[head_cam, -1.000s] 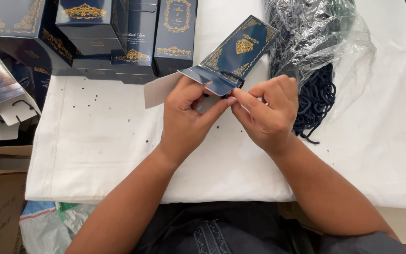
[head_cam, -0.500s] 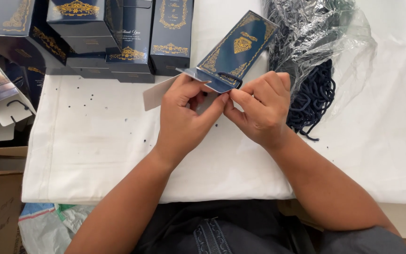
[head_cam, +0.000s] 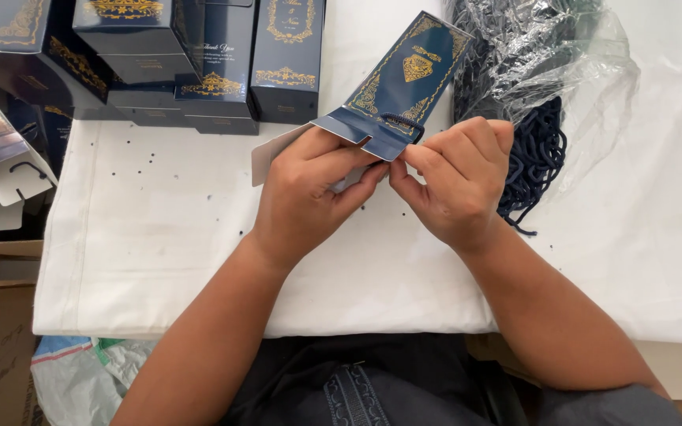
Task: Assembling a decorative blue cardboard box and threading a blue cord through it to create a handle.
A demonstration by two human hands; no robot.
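Two hands meet over the white cloth (head_cam: 159,237) that covers the table, both working on one flat, unfolded navy gift box (head_cam: 404,75) with gold ornament. The box slants up and away from the fingers toward the far right, its printed face up, its near edge with a small notch sitting right between the two hands. A short dark cord loop (head_cam: 404,120) lies on that near end, just beyond the fingertips.

The left hand (head_cam: 309,193) holds the box from below and from the left, thumb on top of the near flap, the other fingers curled under and pressed against the pale inner side of the card. The right hand (head_cam: 455,177) is closed into a loose fist, thumb and forefinger pinched together at the notch, touching the card's edge; whether they grip the cord end I cannot tell, as the knuckles hide it.

Counting around: one flat box in hand; at least five assembled navy boxes (head_cam: 222,55) stacked at the far left, touching one another; more flat pieces with pale backs (head_cam: 1,150) at the left edge, the number unclear. One crumpled clear plastic bag (head_cam: 546,55) lies far right, with a heap of dark blue cords (head_cam: 534,154) spilling from it just beside the right hand. Small dark specks dot the cloth
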